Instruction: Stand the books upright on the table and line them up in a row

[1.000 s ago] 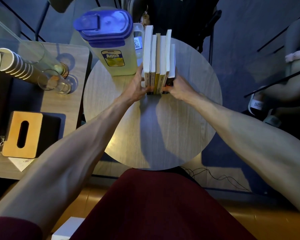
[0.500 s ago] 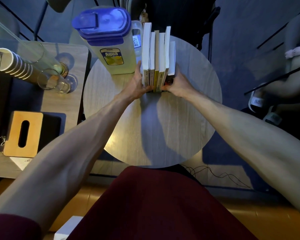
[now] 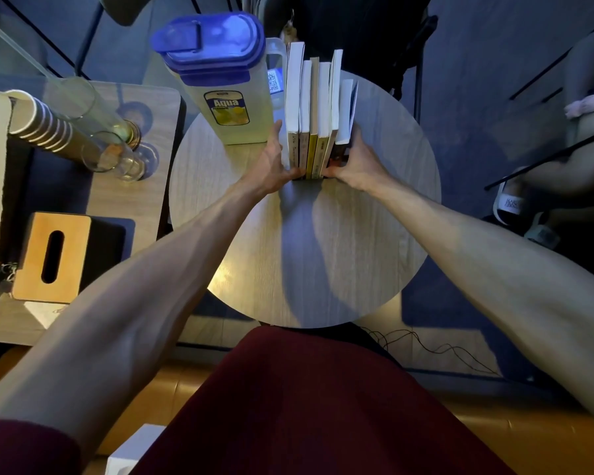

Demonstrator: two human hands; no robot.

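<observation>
Head view, looking down over a dark red lap: on the far left a stack of paper cups (image 3: 38, 125) lies tipped on its side on a wooden side table (image 3: 144, 207), with a wooden tissue box (image 3: 52, 257) nearer the person and some clear drinking glasses (image 3: 117, 156) just right of the cups. Next comes the round table (image 3: 374, 252), and at its far left edge stands a tall plastic pitcher (image 3: 220, 84) with a blue lid and a yellow label. The left hand (image 3: 271, 162) sits just right of the pitcher, its fingers stretched out flat against the outer cover of the leftmost book and its thumb down by the spines. The books (image 3: 318, 108) stand upright in a tight row at the far middle of the round table, spines facing the person, squeezed between both palms. The right hand (image 3: 355, 162) presses the other end of the row, fingers laid fairly straight up the cover of the short rightmost book, not wrapped round it. Well off to the right, on the dark floor, a foot in a white sandal (image 3: 510, 204) shows.
</observation>
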